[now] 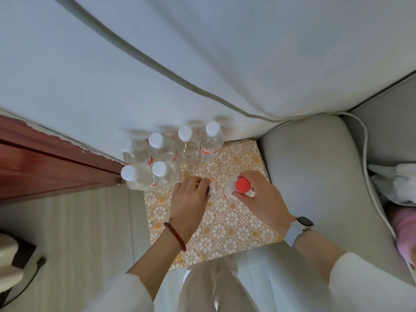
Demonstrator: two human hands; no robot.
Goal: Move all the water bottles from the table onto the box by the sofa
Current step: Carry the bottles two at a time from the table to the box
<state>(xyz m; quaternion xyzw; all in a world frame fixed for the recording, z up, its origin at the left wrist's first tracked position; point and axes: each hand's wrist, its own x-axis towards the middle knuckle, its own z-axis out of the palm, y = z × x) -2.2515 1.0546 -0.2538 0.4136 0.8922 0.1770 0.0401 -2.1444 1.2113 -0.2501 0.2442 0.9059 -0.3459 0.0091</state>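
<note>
The right hand (254, 197) grips a red-capped bottle (242, 188) by its neck, standing on the patterned box (227, 221). Just beside it, the left hand (191, 197) curls round another bottle (211, 192) that it mostly hides. Six white-capped bottles (157, 140) already stand at the box's far left by the sofa (304, 167); the table is out of view, so what remains I cannot tell.

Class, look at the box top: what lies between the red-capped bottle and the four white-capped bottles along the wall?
Only bare flower-patterned box top separates the red-capped bottle from the back row, as the head view shows.
</note>
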